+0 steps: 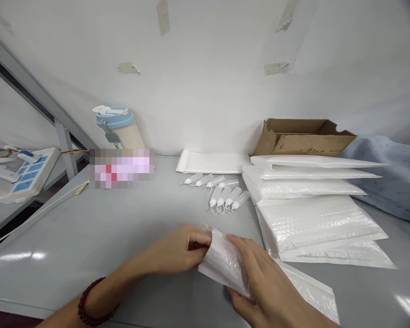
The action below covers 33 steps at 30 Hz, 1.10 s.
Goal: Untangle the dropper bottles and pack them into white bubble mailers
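Note:
My right hand (pixel 264 278) is wrapped round a small white bubble mailer (pixel 223 262), thumb below and fingers on top. The mailer is tilted, with its open end towards the left. At that mouth is my left hand (pixel 187 248), its fingers curled and partly inside the edge. A bit of clear plastic (pixel 205 226) shows above these fingertips; what they grip is hidden. Beyond the hands, several small translucent squeeze bottles (pixel 223 197) with white caps and loops lie in two groups. Another bubble mailer (pixel 314 291) lies flat beneath my right forearm.
On the right, several white bubble mailers (pixel 314 223) are fanned out before an open cardboard box (pixel 314 144) and a pale blue cloth (pixel 386 177). A flat white packet (pixel 213 162) lies by the wall. A blue-lidded tumbler (pixel 119 125) stands back left, behind a blurred pink item (pixel 123 168).

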Each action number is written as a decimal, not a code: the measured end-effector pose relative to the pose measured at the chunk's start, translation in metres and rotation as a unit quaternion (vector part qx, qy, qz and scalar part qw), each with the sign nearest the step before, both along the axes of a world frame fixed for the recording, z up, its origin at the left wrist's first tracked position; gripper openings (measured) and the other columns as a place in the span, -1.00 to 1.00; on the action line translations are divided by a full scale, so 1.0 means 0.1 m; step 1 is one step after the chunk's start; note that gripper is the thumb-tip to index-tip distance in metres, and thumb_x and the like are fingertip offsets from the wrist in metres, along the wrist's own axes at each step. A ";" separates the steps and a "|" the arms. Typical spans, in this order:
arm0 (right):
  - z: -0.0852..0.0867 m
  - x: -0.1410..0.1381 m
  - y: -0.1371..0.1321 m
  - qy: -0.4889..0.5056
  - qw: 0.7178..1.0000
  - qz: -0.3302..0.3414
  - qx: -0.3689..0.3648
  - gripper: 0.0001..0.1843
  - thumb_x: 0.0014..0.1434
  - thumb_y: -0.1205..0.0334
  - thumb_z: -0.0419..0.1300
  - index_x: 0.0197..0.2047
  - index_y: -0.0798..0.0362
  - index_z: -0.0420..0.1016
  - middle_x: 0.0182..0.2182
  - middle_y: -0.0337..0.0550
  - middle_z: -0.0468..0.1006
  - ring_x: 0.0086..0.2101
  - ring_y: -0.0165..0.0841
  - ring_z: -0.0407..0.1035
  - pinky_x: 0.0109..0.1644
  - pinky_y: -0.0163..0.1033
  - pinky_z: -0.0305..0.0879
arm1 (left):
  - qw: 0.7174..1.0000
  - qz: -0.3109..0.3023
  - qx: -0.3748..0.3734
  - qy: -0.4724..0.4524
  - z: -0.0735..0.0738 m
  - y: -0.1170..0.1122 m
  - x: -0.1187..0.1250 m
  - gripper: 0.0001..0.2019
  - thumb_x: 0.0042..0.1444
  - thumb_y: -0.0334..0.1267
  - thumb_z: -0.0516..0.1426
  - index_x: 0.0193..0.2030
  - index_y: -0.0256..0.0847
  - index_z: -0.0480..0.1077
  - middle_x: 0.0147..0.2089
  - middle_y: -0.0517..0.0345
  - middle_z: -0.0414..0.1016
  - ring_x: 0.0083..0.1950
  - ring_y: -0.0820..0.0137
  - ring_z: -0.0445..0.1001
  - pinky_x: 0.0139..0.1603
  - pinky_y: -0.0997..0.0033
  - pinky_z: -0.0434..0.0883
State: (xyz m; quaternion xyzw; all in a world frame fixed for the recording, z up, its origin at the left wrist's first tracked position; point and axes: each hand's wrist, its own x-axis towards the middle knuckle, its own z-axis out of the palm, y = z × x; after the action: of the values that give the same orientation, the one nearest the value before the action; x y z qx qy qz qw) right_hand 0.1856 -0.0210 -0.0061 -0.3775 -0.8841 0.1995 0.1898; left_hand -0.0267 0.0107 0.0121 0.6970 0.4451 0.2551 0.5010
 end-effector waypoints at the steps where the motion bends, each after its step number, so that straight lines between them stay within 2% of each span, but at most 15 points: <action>1: 0.00 0.00 0.00 -0.005 1.000 0.000 -0.001 -0.19 -0.09 0.45 0.06 0.23 0.10 -0.17 0.02 0.08 0.35 -0.03 -0.15 0.30 -0.03 -0.04 0.36 | 0.999 -0.006 -0.033 -0.015 0.01 0.01 -0.02 -0.83 0.07 -0.31 0.11 -0.44 -0.22 0.52 -0.47 0.21 0.51 -0.42 0.40 0.46 -0.41 0.52 0.39; 3: 0.01 0.00 0.00 -0.021 1.000 -0.004 -0.009 -0.20 -0.08 0.45 0.06 0.23 0.11 -0.16 0.01 0.08 0.35 -0.04 -0.15 0.30 -0.04 -0.04 0.36 | 0.998 0.016 -0.055 -0.016 0.02 0.06 -0.06 -0.77 0.17 -0.23 0.04 -0.26 -0.23 0.51 -0.41 0.16 0.52 -0.38 0.38 0.47 -0.34 0.46 0.42; 5: 0.02 0.01 0.00 -0.032 0.999 -0.003 -0.013 -0.20 -0.08 0.45 0.06 0.23 0.11 -0.16 -0.01 0.08 0.36 -0.06 -0.15 0.31 -0.07 -0.04 0.38 | 0.992 0.120 0.030 0.023 -0.02 0.11 -0.09 -0.73 0.22 -0.18 0.00 -0.17 -0.23 0.48 -0.35 0.10 0.52 -0.31 0.36 0.46 -0.25 0.38 0.43; 6: 0.03 0.01 0.00 -0.035 0.999 -0.001 -0.011 -0.21 -0.08 0.46 0.06 0.22 0.11 -0.15 -0.02 0.08 0.37 -0.07 -0.15 0.31 -0.08 -0.04 0.38 | 0.983 0.148 0.092 0.059 -0.05 0.13 -0.09 -0.72 0.23 -0.17 -0.01 -0.14 -0.23 0.46 -0.27 0.06 0.52 -0.20 0.31 0.46 -0.14 0.31 0.43; 7: 0.03 0.01 0.01 -0.036 0.999 0.003 -0.004 -0.21 -0.08 0.46 0.06 0.22 0.12 -0.15 -0.03 0.08 0.37 -0.08 -0.15 0.32 -0.09 -0.03 0.38 | 0.972 0.151 0.150 0.098 -0.08 0.15 -0.10 -0.71 0.24 -0.17 -0.03 -0.09 -0.23 0.45 -0.14 0.01 0.50 -0.05 0.25 0.41 0.00 0.22 0.38; 8: 0.03 0.01 0.01 -0.036 0.999 0.006 0.005 -0.21 -0.08 0.46 0.06 0.23 0.12 -0.15 -0.04 0.08 0.38 -0.08 -0.14 0.32 -0.09 -0.02 0.38 | 0.962 0.134 0.193 0.136 -0.11 0.16 -0.10 -0.69 0.25 -0.16 -0.04 -0.03 -0.21 0.42 0.01 -0.03 0.43 0.12 0.18 0.29 0.13 0.12 0.28; 10: 0.02 0.02 0.00 -0.034 0.999 0.008 0.019 -0.21 -0.08 0.46 0.05 0.23 0.13 -0.15 -0.04 0.10 0.38 -0.09 -0.12 0.32 -0.09 -0.01 0.38 | 0.954 0.068 0.216 0.195 -0.17 0.17 -0.10 -0.63 0.27 -0.13 -0.07 0.13 -0.14 0.32 0.25 -0.01 0.20 0.34 0.08 -0.07 0.27 -0.06 0.06; 12: 0.01 0.02 0.00 -0.031 0.999 0.008 0.023 -0.20 -0.08 0.46 0.05 0.23 0.13 -0.15 -0.04 0.09 0.38 -0.09 -0.12 0.33 -0.10 -0.02 0.39 | 0.956 0.015 0.183 0.228 -0.21 0.16 -0.09 -0.58 0.30 -0.09 -0.14 0.25 -0.04 0.18 0.36 0.07 0.01 0.39 0.04 -0.28 0.28 -0.16 -0.02; 14: -0.01 0.03 -0.01 -0.029 0.999 0.008 0.026 -0.20 -0.09 0.46 0.04 0.24 0.13 -0.15 -0.04 0.09 0.39 -0.09 -0.13 0.33 -0.10 -0.02 0.39 | 0.957 -0.011 0.156 0.244 -0.23 0.16 -0.09 -0.56 0.31 -0.06 -0.19 0.29 0.00 0.10 0.39 0.11 -0.06 0.39 0.03 -0.32 0.28 -0.19 -0.04; 18: -0.02 0.03 -0.02 -0.030 0.999 0.006 0.033 -0.20 -0.10 0.46 0.04 0.24 0.13 -0.13 -0.01 0.10 0.38 -0.06 -0.11 0.32 -0.07 -0.01 0.37 | 0.955 -0.005 0.158 0.249 -0.25 0.17 -0.09 -0.52 0.31 -0.05 -0.19 0.28 -0.16 0.12 0.35 0.03 0.04 0.37 0.07 -0.24 0.30 -0.12 -0.02; 22: 0.00 0.03 -0.01 -0.022 1.000 0.001 0.016 -0.21 -0.08 0.45 0.04 0.24 0.11 -0.12 0.01 0.09 0.37 -0.04 -0.12 0.31 -0.05 -0.02 0.36 | 0.954 0.037 0.192 0.228 -0.25 0.19 -0.09 -0.59 0.31 -0.10 -0.17 0.11 -0.22 0.31 0.21 -0.03 0.23 0.28 0.16 0.00 0.26 0.01 0.11; 28: 0.02 0.05 0.03 -0.035 0.999 -0.021 -0.019 -0.24 -0.03 0.41 0.07 0.23 0.11 -0.14 0.00 0.11 0.35 -0.06 -0.11 0.30 -0.11 0.01 0.38 | 0.938 0.166 0.193 0.236 -0.26 0.27 -0.16 -0.74 0.21 -0.13 0.00 -0.15 -0.25 0.39 -0.10 -0.01 0.44 -0.02 0.22 0.35 0.03 0.14 0.31; 31: 0.00 0.06 0.04 -0.037 0.998 -0.036 -0.029 -0.26 -0.01 0.41 0.06 0.23 0.10 -0.14 -0.03 0.10 0.34 -0.07 -0.12 0.30 -0.10 0.02 0.37 | 0.929 0.222 0.184 0.232 -0.21 0.28 -0.20 -0.83 0.14 -0.20 0.06 -0.29 -0.22 0.41 -0.24 0.07 0.49 -0.20 0.28 0.42 -0.13 0.25 0.36; 33: 0.00 0.06 0.04 -0.035 0.998 -0.044 -0.034 -0.26 0.02 0.40 0.06 0.24 0.08 -0.15 -0.04 0.08 0.34 -0.08 -0.13 0.30 -0.10 0.01 0.36 | 0.930 0.261 0.171 0.195 -0.14 0.27 -0.22 -0.85 0.12 -0.21 0.08 -0.33 -0.20 0.42 -0.31 0.12 0.49 -0.27 0.33 0.42 -0.21 0.33 0.37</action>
State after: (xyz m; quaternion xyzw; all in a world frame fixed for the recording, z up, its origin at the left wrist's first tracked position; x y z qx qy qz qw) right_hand 0.1919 -0.0166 -0.0060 -0.4290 -0.8656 0.2071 0.1545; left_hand -0.0482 0.0373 -0.0020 0.6675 0.6495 0.3085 0.1933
